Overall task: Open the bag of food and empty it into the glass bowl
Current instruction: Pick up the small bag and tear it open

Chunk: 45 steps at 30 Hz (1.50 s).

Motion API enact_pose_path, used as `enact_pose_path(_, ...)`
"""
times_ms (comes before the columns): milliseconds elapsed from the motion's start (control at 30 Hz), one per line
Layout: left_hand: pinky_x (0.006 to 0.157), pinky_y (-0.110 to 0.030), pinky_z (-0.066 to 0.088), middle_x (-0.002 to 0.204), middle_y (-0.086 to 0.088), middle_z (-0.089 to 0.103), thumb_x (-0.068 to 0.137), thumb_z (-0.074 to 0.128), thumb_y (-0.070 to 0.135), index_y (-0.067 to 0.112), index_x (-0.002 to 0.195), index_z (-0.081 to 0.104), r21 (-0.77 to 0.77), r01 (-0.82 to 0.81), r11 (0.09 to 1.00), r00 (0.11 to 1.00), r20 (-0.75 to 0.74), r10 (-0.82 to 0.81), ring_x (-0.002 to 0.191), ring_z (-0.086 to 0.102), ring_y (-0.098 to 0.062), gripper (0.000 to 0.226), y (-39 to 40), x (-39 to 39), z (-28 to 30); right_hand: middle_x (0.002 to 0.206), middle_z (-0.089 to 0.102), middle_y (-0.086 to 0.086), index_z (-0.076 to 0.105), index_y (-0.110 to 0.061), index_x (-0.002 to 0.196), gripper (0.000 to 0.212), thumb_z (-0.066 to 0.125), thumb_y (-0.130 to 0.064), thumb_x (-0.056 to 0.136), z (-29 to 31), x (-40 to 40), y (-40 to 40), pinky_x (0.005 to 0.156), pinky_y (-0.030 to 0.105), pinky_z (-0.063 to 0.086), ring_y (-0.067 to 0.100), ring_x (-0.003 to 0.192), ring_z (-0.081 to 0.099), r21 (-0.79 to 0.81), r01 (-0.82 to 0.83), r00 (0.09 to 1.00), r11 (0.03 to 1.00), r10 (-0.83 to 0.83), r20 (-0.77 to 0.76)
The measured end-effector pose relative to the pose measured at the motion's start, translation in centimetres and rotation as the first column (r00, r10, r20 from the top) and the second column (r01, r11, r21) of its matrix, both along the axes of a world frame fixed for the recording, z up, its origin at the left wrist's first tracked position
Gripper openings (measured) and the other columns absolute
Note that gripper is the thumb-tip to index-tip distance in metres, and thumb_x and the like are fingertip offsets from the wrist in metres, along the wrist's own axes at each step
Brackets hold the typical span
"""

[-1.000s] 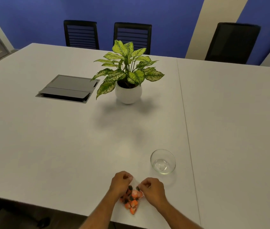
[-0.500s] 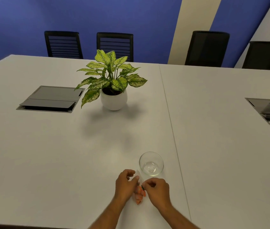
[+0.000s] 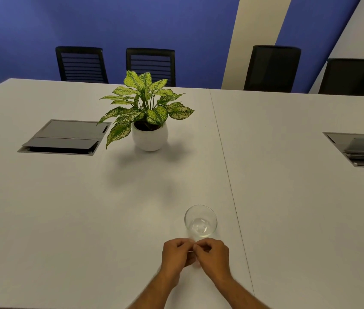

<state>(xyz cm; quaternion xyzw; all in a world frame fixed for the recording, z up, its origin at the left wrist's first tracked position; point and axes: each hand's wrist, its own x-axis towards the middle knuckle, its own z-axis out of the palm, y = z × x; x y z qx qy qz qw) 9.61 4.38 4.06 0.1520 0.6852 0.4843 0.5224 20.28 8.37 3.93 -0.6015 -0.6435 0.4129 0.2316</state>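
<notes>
The empty glass bowl [image 3: 200, 220] stands on the white table [image 3: 87, 208], just beyond my hands. My left hand [image 3: 176, 256] and my right hand [image 3: 213, 256] are pressed close together, fingertips pinching the top edge of the clear bag of food [image 3: 191, 247]. Only a thin strip of the clear plastic shows between the fingers. The orange and dark food pieces are hidden behind my hands.
A potted plant [image 3: 148, 117] in a white pot stands at the table's middle. Grey cable hatches sit at the left [image 3: 63, 138] and at the right edge [image 3: 363, 149]. Black chairs line the far side against a blue wall.
My hands came together and rose toward the bowl, so the food pieces seen between them earlier are now covered. The camera view shifted, and the bowl appears closer to my hands.
</notes>
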Motion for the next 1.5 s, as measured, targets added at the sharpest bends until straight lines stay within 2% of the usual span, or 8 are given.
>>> enact_pose_path(167,0.070,-0.033,0.066,0.081,-0.007,0.081,0.092,0.067,0.013,0.011,0.088,0.081,-0.021,0.032,0.999,0.998,-0.050,-0.033,0.075,0.078,-0.024,0.015,0.2,-0.5,0.1,0.078,0.074,-0.006,0.077,-0.020,0.084,0.007,0.078,-0.020,0.077,0.2,0.3,0.5,0.068,0.011,0.051,0.009,0.074,0.069,-0.075,0.034,0.997,0.997,-0.038,-0.060)
enact_pose_path(300,0.069,-0.033,0.066,0.082,-0.007,0.081,0.088,0.072,0.013,0.009,0.090,0.079,-0.040,0.065,0.997,0.997,-0.038,-0.067,0.076,0.079,-0.021,0.008,0.3,-1.1,0.1,0.073,0.073,-0.007,0.071,-0.029,0.078,0.020,0.081,-0.015,0.069,0.4,0.4,0.4,0.073,0.021,0.059,0.010,0.072,0.070,-0.121,-0.024,0.997,0.992,0.015,-0.075)
enact_pose_path(500,0.072,-0.036,0.065,0.084,-0.006,0.082,0.087,0.076,0.016,0.009,0.088,0.077,-0.045,0.106,0.993,0.994,-0.031,-0.107,0.079,0.079,-0.019,0.008,0.5,-1.4,0.0,0.073,0.072,-0.006,0.068,-0.032,0.077,0.021,0.084,-0.024,0.067,0.4,0.1,0.3,0.066,0.014,0.054,0.014,0.070,0.069,-0.099,-0.035,0.997,0.994,0.028,-0.068)
enact_pose_path(667,0.067,-0.030,0.064,0.086,-0.003,0.081,0.092,0.070,0.019,0.012,0.090,0.078,-0.035,0.161,0.986,0.983,-0.080,-0.163,0.079,0.079,-0.016,0.011,0.5,-1.4,-0.1,0.073,0.072,-0.006,0.067,-0.033,0.072,0.019,0.081,-0.020,0.069,0.3,0.2,0.5,0.069,0.021,0.059,0.012,0.071,0.070,-0.133,-0.010,0.999,0.991,0.003,-0.053)
enact_pose_path(833,0.072,-0.033,0.064,0.090,-0.006,0.080,0.097,0.062,0.018,0.011,0.093,0.076,-0.043,0.215,0.976,0.967,-0.128,-0.219,0.083,0.078,-0.017,0.016,0.5,-1.6,-0.4,0.076,0.076,-0.001,0.076,-0.018,0.084,0.011,0.077,-0.016,0.073,-0.2,0.5,0.9,0.070,0.036,0.063,0.014,0.067,0.073,-0.188,0.008,0.998,0.982,-0.021,-0.063)
enact_pose_path(967,0.074,-0.033,0.065,0.092,-0.006,0.079,0.100,0.058,0.018,0.011,0.096,0.074,-0.042,0.253,0.967,0.953,-0.160,-0.256,0.084,0.078,-0.016,0.018,0.4,-1.6,-0.5,0.077,0.075,-0.006,0.076,-0.018,0.090,0.015,0.075,-0.019,0.075,-0.4,0.4,0.9,0.074,0.031,0.063,0.009,0.069,0.072,-0.117,-0.024,1.000,0.993,0.023,-0.008)
enact_pose_path(1233,0.074,-0.030,0.065,0.094,-0.007,0.079,0.096,0.064,0.017,0.011,0.096,0.074,-0.020,0.282,0.959,0.948,-0.150,-0.282,0.086,0.077,-0.016,0.012,0.3,-1.7,-0.6,0.079,0.069,-0.012,0.072,-0.020,0.101,0.030,0.079,-0.031,0.074,-0.4,0.4,0.8,0.067,0.006,0.048,0.008,0.071,0.066,-0.023,-0.140,0.985,0.990,0.141,0.096)
enact_pose_path(1500,0.066,-0.029,0.061,0.087,-0.005,0.081,0.083,0.078,0.021,0.011,0.087,0.077,-0.011,0.233,0.972,0.961,-0.153,-0.232,0.082,0.078,-0.015,0.011,-0.1,-1.6,-0.7,0.077,0.070,-0.008,0.072,-0.016,0.103,0.027,0.068,-0.014,0.076,0.0,0.7,0.6,0.073,0.014,0.055,0.012,0.075,0.069,-0.009,-0.164,0.978,0.986,0.164,0.130)
